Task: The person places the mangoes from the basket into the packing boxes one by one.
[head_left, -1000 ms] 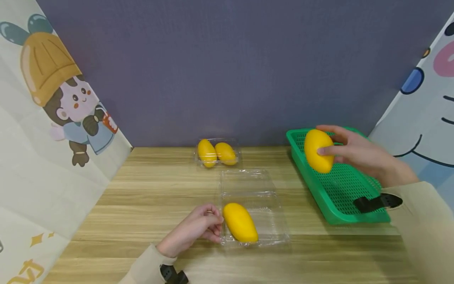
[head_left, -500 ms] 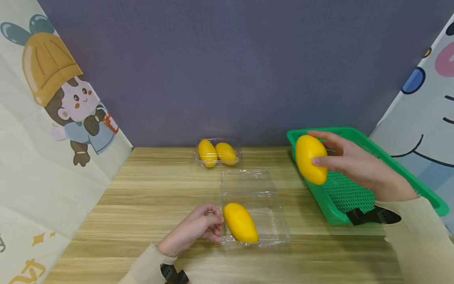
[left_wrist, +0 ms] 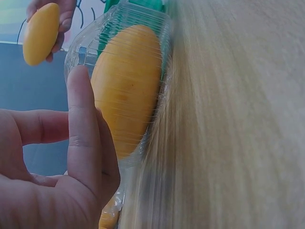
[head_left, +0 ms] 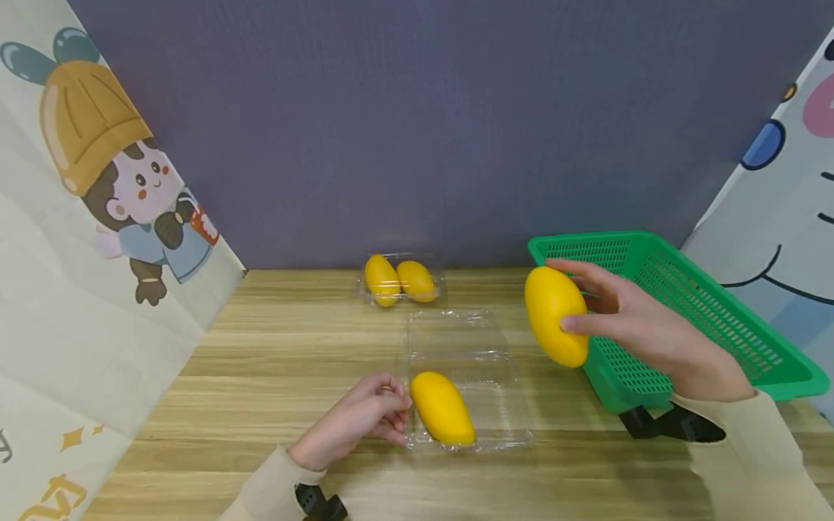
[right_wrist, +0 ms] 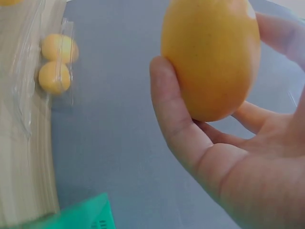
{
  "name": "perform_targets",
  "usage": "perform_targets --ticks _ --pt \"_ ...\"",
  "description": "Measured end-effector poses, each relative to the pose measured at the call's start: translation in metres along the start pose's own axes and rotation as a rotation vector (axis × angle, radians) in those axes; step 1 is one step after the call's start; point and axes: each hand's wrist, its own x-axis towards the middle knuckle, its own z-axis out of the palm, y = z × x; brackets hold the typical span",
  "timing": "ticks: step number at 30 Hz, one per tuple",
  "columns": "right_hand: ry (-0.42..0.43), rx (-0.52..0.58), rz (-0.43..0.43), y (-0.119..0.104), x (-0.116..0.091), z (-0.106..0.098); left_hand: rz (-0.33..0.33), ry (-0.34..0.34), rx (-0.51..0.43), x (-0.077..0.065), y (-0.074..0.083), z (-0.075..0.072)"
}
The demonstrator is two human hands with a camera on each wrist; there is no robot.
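Observation:
My right hand [head_left: 641, 329] grips a yellow mango [head_left: 556, 316] in the air over the near-left side of the green basket [head_left: 612, 391]; in the right wrist view, thumb and fingers wrap around this mango [right_wrist: 209, 57]. On the table, a clear plastic clamshell box [head_left: 495, 405] lies with its lid [head_left: 456, 334] folded back. One mango [head_left: 442, 409] sits in its left half. At the box's left edge is my left hand [head_left: 358, 420], fingers bent, pinching the rim. The left wrist view has a fingertip [left_wrist: 78, 78] at that rim, beside the mango [left_wrist: 128, 90] seen through plastic.
A second clear box [head_left: 433, 271] holding two mangoes [head_left: 399, 281] stands at the back against the dark grey wall [head_left: 417, 130]. The basket occupies the right side. Printed cloth panels [head_left: 85, 347] border both sides of the wooden table [head_left: 293, 340].
My right hand has carried the mango left and toward the front, from above the basket to its left edge. My left hand, the open box and its mango have stayed in place.

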Motion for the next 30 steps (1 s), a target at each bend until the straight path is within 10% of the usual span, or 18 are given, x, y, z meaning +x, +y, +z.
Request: perform_targets --ticks 30 --pt "-0.105 0.124 0.013 0.027 0.007 0.041 0.0 0.001 0.0 0.001 -0.001 -0.001"
